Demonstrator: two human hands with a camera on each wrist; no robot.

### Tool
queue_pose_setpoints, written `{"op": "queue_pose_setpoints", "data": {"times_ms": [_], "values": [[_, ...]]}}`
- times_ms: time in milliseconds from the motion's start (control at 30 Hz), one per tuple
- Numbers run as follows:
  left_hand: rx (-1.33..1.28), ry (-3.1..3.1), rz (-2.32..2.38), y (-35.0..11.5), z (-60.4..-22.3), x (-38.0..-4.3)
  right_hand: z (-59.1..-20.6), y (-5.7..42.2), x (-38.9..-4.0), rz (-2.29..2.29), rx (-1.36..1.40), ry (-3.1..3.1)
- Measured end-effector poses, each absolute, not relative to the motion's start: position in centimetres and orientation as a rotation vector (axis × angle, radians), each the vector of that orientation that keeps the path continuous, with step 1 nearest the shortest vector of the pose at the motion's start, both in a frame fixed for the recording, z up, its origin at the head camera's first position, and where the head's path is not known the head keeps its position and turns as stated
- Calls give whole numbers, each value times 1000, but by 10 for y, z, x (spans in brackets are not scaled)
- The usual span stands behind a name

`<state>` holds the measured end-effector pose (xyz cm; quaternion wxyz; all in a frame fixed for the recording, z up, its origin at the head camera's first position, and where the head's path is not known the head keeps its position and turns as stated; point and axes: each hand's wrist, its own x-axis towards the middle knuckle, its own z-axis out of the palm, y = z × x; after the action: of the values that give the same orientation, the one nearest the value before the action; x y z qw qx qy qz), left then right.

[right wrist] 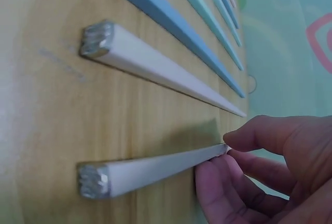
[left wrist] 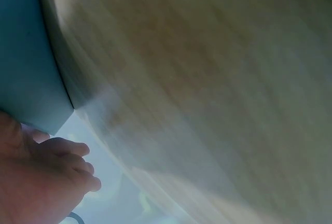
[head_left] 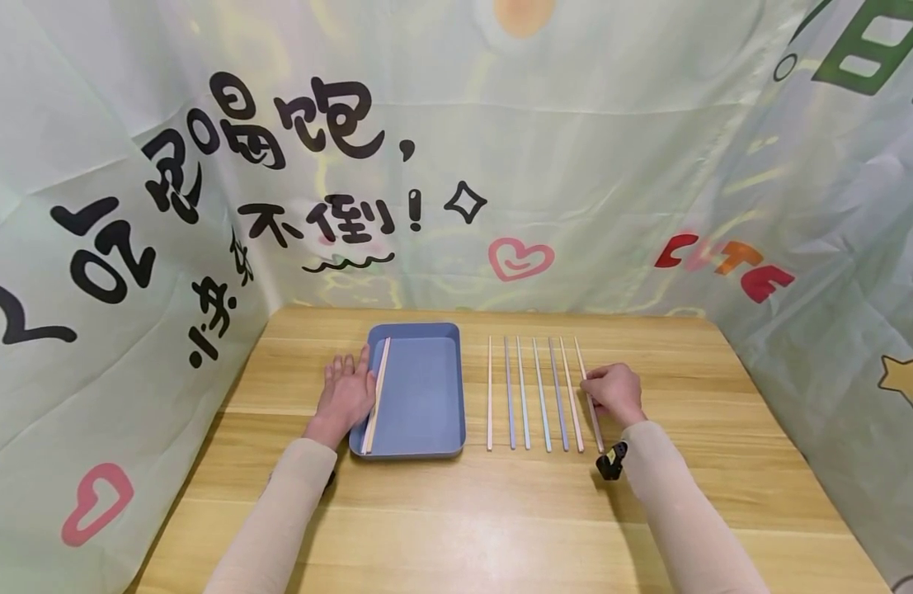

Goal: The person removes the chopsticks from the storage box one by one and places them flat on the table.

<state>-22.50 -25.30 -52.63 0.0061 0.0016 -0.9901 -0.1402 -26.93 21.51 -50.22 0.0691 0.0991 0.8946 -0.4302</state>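
Note:
In the head view my right hand (head_left: pixel 614 389) pinches the rightmost pale pink chopstick (head_left: pixel 596 429) between thumb and fingers. The right wrist view shows this chopstick (right wrist: pixel 150 172) low over the wood, its silvery square end facing the camera. My left hand (head_left: pixel 345 394) rests against the left rim of a blue-grey tray (head_left: pixel 426 396), fingers extended. A pair of pale pink chopsticks (head_left: pixel 373 421) lies along the tray's left side, beside that hand. In the left wrist view the fingers (left wrist: pixel 67 156) appear at the corner of the tray (left wrist: pixel 26 53).
Left of the held chopstick, several chopsticks lie spaced in a row on the wooden table (head_left: pixel 456 520): another pink one (head_left: pixel 571 396), blue ones (head_left: pixel 557 396), pale blue-green ones and a pale pink one (head_left: pixel 489 396) nearest the tray. Printed cloth (head_left: pixel 604 181) encloses the table's back and sides.

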Motion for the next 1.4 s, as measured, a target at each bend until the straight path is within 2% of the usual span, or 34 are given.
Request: {"op": "queue_pose_setpoints", "data": {"times_ms": [533, 867, 1400], "values": [[28, -3110, -465, -252, -524, -225, -471, 187, -279, -1383, 240, 2681], [29, -3101, -443, -253, -524, -226, -469, 157, -283, -1396, 146, 2706], [23, -3103, -458, -251, -526, -225, -456, 82, -281, -1415, 3, 2718]]}}
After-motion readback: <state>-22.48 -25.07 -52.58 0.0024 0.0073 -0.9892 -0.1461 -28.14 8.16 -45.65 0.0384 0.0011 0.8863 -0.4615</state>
